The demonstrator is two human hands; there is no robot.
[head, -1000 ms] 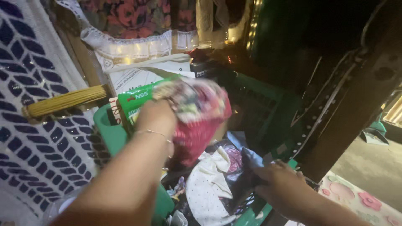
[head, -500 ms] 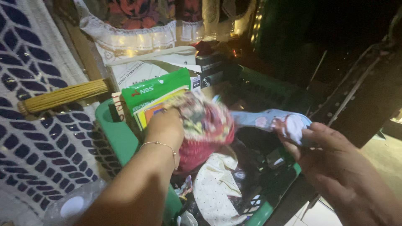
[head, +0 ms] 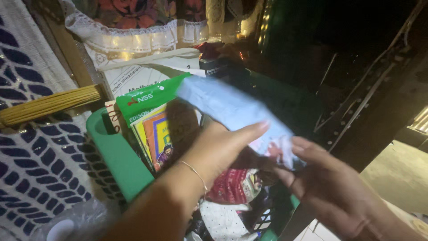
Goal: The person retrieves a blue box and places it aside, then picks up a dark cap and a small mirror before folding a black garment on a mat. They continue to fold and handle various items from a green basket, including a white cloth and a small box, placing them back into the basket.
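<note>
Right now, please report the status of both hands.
Left hand and right hand both holding light blue cloth. Above green basket of clothes. Books beside.

1. The left hand (head: 218, 147) reaches forward with its fingers held out flat and close together.
2. A thin bracelet sits on the left wrist.
3. The right hand (head: 330, 187) is lower, with its fingers spread and bent.
</note>
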